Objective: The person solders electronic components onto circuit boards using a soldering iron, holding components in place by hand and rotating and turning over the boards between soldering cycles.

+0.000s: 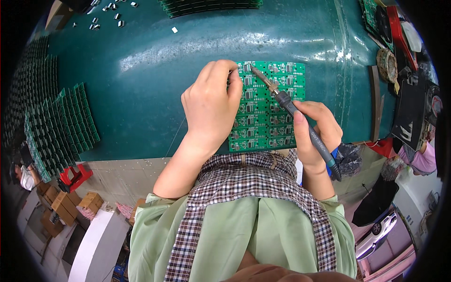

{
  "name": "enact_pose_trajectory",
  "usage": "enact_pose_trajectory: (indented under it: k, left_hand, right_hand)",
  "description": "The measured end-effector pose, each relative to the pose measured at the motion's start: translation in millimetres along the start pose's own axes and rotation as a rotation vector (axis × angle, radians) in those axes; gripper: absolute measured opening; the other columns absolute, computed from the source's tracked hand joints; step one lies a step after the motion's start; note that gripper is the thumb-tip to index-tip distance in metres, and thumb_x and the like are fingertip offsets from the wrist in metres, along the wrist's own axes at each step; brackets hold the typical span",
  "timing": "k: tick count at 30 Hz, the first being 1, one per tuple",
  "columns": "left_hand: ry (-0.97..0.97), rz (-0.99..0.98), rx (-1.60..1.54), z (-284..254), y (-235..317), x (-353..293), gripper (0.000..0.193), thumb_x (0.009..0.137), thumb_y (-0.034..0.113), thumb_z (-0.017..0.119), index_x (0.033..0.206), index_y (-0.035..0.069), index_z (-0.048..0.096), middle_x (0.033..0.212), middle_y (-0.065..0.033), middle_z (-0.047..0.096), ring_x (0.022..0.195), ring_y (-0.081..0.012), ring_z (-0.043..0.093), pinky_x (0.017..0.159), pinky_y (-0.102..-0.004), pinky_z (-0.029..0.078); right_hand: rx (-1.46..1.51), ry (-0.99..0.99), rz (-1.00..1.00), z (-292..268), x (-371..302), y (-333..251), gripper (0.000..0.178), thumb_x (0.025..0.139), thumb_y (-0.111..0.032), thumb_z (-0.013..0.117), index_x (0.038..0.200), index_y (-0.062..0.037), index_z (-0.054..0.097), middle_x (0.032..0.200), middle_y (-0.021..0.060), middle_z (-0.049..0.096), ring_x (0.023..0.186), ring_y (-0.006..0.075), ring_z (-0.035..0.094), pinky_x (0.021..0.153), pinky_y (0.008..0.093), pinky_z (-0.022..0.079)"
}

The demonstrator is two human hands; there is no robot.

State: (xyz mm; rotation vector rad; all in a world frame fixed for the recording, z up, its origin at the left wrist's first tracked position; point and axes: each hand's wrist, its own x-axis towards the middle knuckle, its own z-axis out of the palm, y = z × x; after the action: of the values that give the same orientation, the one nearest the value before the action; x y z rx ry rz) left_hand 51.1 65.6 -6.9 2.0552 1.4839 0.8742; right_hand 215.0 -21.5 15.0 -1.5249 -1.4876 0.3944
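A green circuit board panel (268, 119), made up of several small boards with chips, lies on the table in front of me. My right hand (318, 129) grips a dark soldering iron (307, 128) like a pen. Its metal tip points at the panel's upper left, beside a chip near the far edge. My left hand (212, 101) is closed in a pinch at the panel's far left corner, close to the tip. A thin solder wire (176, 135) trails behind its wrist; the end at the fingertips is hidden by the hand.
Stacked board panels (75, 117) stand at the left, with another stack (211, 6) at the far edge. Small metal parts (116, 16) lie scattered at the far left of the green table (141, 94). A dark bar (374, 103) and a round coil-like item (386, 65) sit at the right.
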Motion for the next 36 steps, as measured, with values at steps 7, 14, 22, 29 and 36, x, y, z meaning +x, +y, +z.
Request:
enact_pose_trajectory:
  k: [7,14,22,29,36]
  left_hand:
    - [0.010,-0.007,-0.029,-1,1,-1,0.008,0.079,0.003,0.066,0.087,0.004,0.064,0.076,-0.0048,0.063,0.046,-0.0114,0.042,0.045,-0.0271,0.035]
    - [-0.020,0.006,-0.028,0,0,-1,0.008,0.079,0.002,0.065,0.086,0.003,0.063,0.078,-0.0058,0.062,0.053,-0.0147,0.049,0.048,-0.0279,0.038]
    - [-0.132,-0.005,-0.041,-2,0,-1,0.006,0.080,0.008,0.063,0.084,0.007,0.060,0.085,-0.0046,0.060,0.063,-0.0271,0.061,0.054,-0.0381,0.047]
    - [-0.171,-0.070,-0.053,-11,6,-3,0.009,0.079,0.004,0.063,0.086,0.005,0.058,0.086,-0.0077,0.059,0.064,-0.0273,0.061,0.055,-0.0373,0.047]
    - [-0.144,0.007,-0.092,-11,4,-10,0.010,0.079,0.001,0.062,0.087,0.002,0.057,0.086,-0.0096,0.057,0.069,-0.0287,0.062,0.059,-0.0367,0.050]
  right_hand:
    - [0.024,0.003,0.008,2,-2,0,0.015,0.074,0.000,0.068,0.088,0.0041,0.065,0.076,0.0157,0.066,0.066,0.0241,0.066,0.061,0.0296,0.052]
    - [0.029,0.006,0.002,3,-3,0,0.016,0.073,0.000,0.068,0.088,0.0043,0.064,0.076,0.0157,0.066,0.066,0.0240,0.066,0.060,0.0295,0.052]
    - [-0.018,-0.002,0.005,1,-10,-5,0.015,0.072,-0.001,0.069,0.086,0.0038,0.065,0.074,0.0154,0.066,0.064,0.0252,0.066,0.058,0.0302,0.051]
    - [-0.046,0.033,-0.024,-4,-11,-6,0.014,0.071,-0.002,0.068,0.084,0.0036,0.065,0.073,0.0147,0.066,0.063,0.0249,0.065,0.057,0.0300,0.051]
    - [-0.018,0.023,-0.034,-5,-13,-5,0.011,0.072,-0.002,0.067,0.081,0.0030,0.064,0.072,0.0135,0.066,0.060,0.0243,0.065,0.055,0.0306,0.051]
